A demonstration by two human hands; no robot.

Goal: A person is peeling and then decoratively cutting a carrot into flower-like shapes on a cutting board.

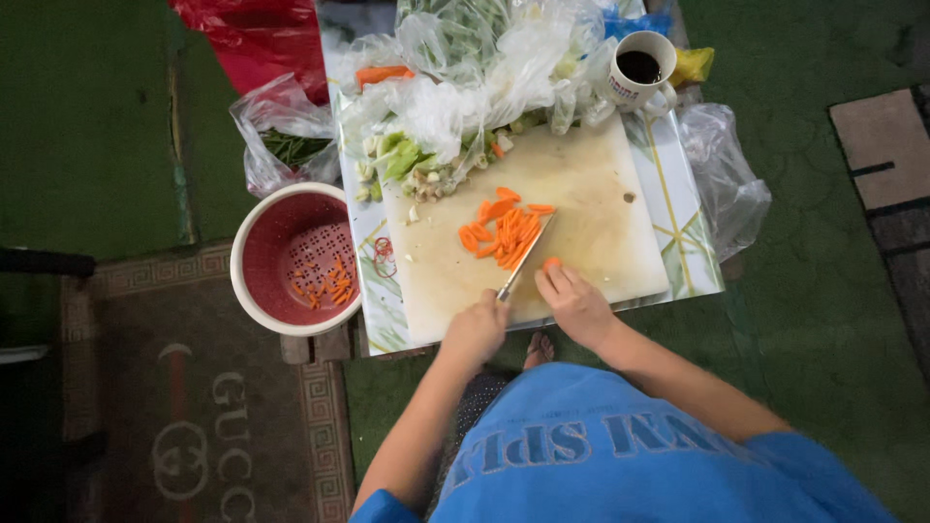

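My left hand [475, 331] is closed tight around the handle of the knife [526, 257], and the blade points toward 1 o'clock across the pale cutting board [591, 184]. My right hand [578, 306] pinches the carrot stub [552, 262] with the fingertips, just beside the blade at the near edge of the board. I judge this stub to be light, stiff and a little wet. It can roll or slip, so it is best held by its sides, low, with the fingertips curled back from the edge. The carrot slices [504, 230] lie in a heap at the middle of the board, touching the blade. At 9 o'clock from the board stands a red colander [254, 254] with a white rim and a few orange bits inside. At 12 o'clock there is a pile of clear plastic bags [465, 87] with green and white vegetables. At 11 o'clock sits another clear bag [286, 136] holding dark green beans, and behind it a red bag [257, 34]. At 1 o'clock stands a white mug [639, 73] with a dark drink and red print on its side, with a small yellow packet [693, 65] beside it.
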